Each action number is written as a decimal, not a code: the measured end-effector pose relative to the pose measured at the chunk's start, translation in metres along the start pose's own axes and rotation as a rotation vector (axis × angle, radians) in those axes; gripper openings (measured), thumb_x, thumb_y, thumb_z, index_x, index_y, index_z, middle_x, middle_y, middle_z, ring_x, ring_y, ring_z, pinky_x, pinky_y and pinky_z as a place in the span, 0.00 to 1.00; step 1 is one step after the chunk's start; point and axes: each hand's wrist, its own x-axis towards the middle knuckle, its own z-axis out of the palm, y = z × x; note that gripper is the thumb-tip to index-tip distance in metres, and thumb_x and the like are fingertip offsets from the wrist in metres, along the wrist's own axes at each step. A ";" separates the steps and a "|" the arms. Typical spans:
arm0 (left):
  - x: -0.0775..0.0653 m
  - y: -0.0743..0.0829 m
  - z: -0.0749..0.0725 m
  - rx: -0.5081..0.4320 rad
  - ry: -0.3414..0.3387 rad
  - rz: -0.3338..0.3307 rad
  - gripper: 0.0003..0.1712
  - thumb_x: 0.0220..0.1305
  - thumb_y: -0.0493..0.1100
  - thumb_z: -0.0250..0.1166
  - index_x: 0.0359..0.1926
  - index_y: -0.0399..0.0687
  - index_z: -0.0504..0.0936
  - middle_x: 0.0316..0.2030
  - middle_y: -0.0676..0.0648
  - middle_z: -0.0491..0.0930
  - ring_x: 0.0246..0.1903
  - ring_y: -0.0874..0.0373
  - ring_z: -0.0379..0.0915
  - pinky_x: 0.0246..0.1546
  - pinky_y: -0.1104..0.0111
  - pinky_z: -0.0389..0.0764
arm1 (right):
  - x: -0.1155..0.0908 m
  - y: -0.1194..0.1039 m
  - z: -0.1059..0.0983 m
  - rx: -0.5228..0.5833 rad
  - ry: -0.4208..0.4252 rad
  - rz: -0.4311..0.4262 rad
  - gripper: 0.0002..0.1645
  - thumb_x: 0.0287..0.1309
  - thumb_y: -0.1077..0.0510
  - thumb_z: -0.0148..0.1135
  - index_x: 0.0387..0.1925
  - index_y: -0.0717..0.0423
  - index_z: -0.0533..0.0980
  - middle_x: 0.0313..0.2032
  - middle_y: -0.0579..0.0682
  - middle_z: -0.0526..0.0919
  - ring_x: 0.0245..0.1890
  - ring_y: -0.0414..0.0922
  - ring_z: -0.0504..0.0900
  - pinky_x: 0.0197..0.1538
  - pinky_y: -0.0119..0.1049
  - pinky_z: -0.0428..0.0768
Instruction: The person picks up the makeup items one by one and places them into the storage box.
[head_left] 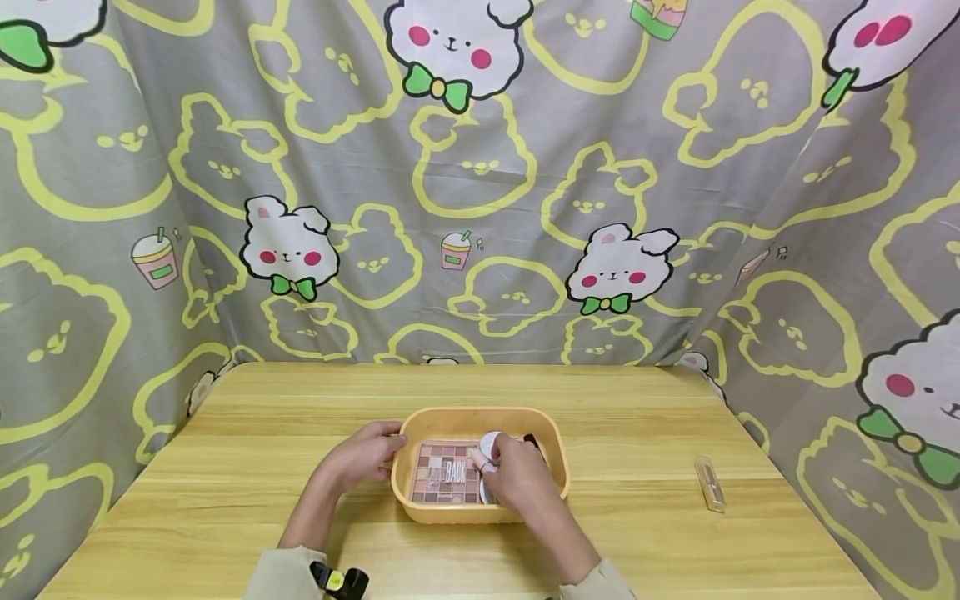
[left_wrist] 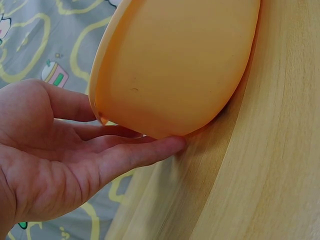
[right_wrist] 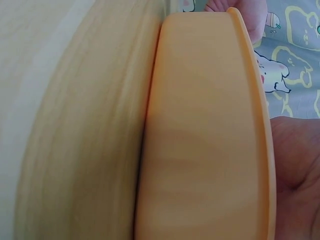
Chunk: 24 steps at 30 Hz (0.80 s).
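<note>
An orange plastic basket [head_left: 480,414] stands on the wooden table, near its front middle. In it lies a pink and brown eyeshadow palette [head_left: 444,475]. My right hand [head_left: 517,479] reaches into the basket's right half and pinches a small white round compact [head_left: 491,443] beside the palette. My left hand [head_left: 363,457] holds the basket's left rim. In the left wrist view its fingers [left_wrist: 140,152] lie along the basket's outer wall [left_wrist: 175,65]. The right wrist view is mostly basket wall [right_wrist: 200,150], with my right palm [right_wrist: 297,180] behind the rim.
A clear, narrow tube [head_left: 709,483] lies on the table [head_left: 225,467] to the right of the basket. Something small and black [head_left: 531,438] shows in the basket past my right hand. A grey cartoon-print cloth [head_left: 480,208] closes off the back and both sides.
</note>
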 end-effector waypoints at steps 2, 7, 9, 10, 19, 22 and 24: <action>0.000 0.000 0.000 0.002 0.000 0.000 0.28 0.78 0.39 0.45 0.72 0.27 0.62 0.60 0.29 0.76 0.57 0.43 0.78 0.44 0.54 0.86 | 0.000 0.000 -0.001 0.006 -0.001 0.005 0.14 0.51 0.57 0.75 0.30 0.58 0.77 0.22 0.50 0.76 0.24 0.45 0.71 0.28 0.37 0.72; 0.000 0.001 0.000 0.005 -0.004 0.003 0.28 0.77 0.39 0.45 0.72 0.26 0.62 0.60 0.29 0.75 0.56 0.43 0.78 0.44 0.54 0.86 | 0.001 -0.001 -0.002 0.011 -0.002 0.007 0.14 0.52 0.56 0.75 0.30 0.59 0.77 0.22 0.49 0.76 0.24 0.45 0.71 0.28 0.37 0.72; 0.000 0.001 0.000 0.003 -0.004 0.002 0.28 0.78 0.39 0.45 0.72 0.26 0.61 0.61 0.29 0.75 0.56 0.43 0.78 0.44 0.54 0.86 | 0.001 -0.001 -0.002 0.014 -0.008 0.013 0.14 0.52 0.56 0.75 0.31 0.60 0.77 0.23 0.50 0.76 0.24 0.45 0.71 0.29 0.37 0.72; 0.000 0.000 0.000 0.003 -0.002 0.001 0.28 0.78 0.39 0.45 0.72 0.26 0.61 0.61 0.29 0.75 0.56 0.43 0.78 0.44 0.54 0.86 | 0.001 -0.001 -0.002 0.016 -0.011 0.016 0.14 0.52 0.56 0.75 0.31 0.60 0.77 0.23 0.50 0.76 0.24 0.45 0.71 0.29 0.37 0.72; -0.001 0.001 0.002 0.000 0.013 -0.009 0.29 0.78 0.39 0.45 0.73 0.26 0.60 0.62 0.29 0.74 0.59 0.41 0.76 0.46 0.53 0.86 | 0.001 -0.001 -0.005 0.026 -0.020 0.052 0.16 0.53 0.54 0.76 0.33 0.60 0.79 0.24 0.49 0.77 0.27 0.45 0.72 0.30 0.38 0.73; -0.002 0.001 0.002 0.004 0.007 -0.005 0.29 0.78 0.39 0.45 0.73 0.26 0.60 0.63 0.28 0.74 0.60 0.40 0.76 0.46 0.52 0.86 | 0.000 -0.001 -0.007 0.038 -0.018 0.075 0.17 0.51 0.54 0.77 0.35 0.60 0.80 0.27 0.51 0.80 0.29 0.46 0.74 0.32 0.38 0.76; -0.001 0.001 0.002 0.004 0.003 -0.001 0.29 0.78 0.39 0.44 0.72 0.26 0.60 0.62 0.28 0.74 0.59 0.40 0.76 0.46 0.52 0.86 | 0.001 -0.001 -0.008 0.047 -0.017 0.085 0.18 0.49 0.55 0.78 0.37 0.61 0.80 0.29 0.52 0.82 0.30 0.46 0.75 0.33 0.39 0.77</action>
